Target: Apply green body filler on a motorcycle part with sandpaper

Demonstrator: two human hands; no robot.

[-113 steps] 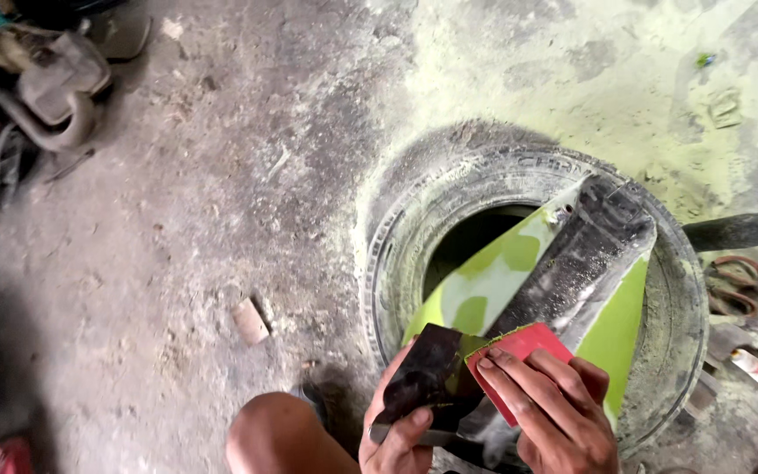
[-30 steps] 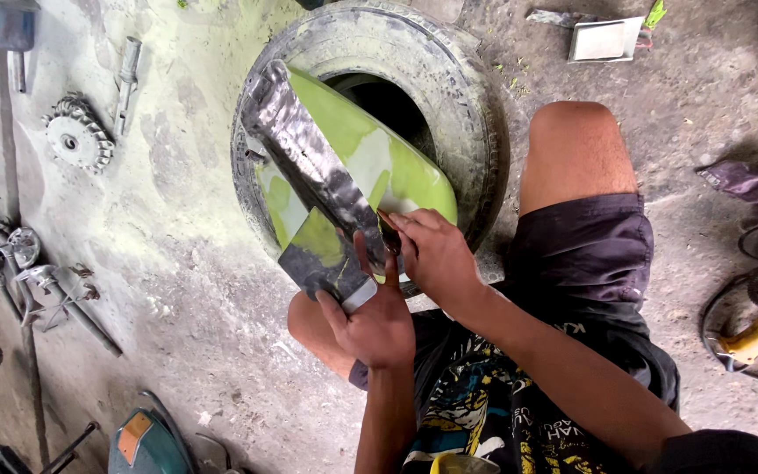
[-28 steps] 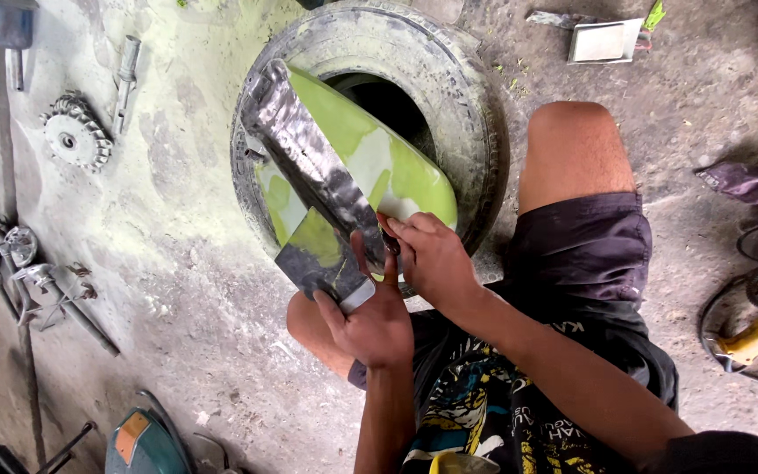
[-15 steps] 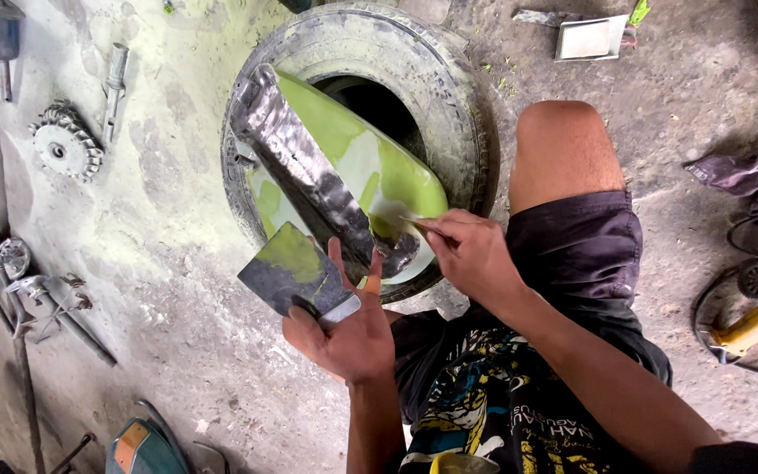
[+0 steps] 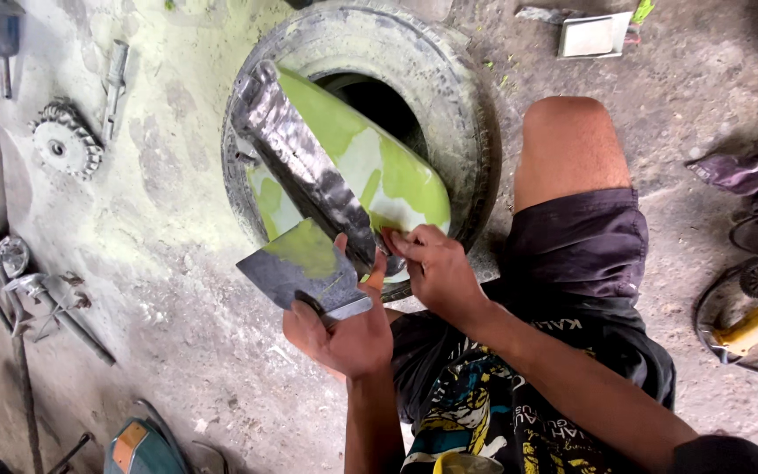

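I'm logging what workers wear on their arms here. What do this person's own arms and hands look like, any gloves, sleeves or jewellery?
Both hands are bare: no gloves on the left hand or right hand. No rings, watch or bands show. Both forearms are uncovered, with no sleeve reaching them in view. The hands look dusty from the work.

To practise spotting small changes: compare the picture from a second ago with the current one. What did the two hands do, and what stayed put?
The left hand drew back from the green panel toward the body, lifting the flat putty-smeared board clear into view. The right hand stayed at the panel's lower edge, fingers pinched there. Panel and tyre did not move.
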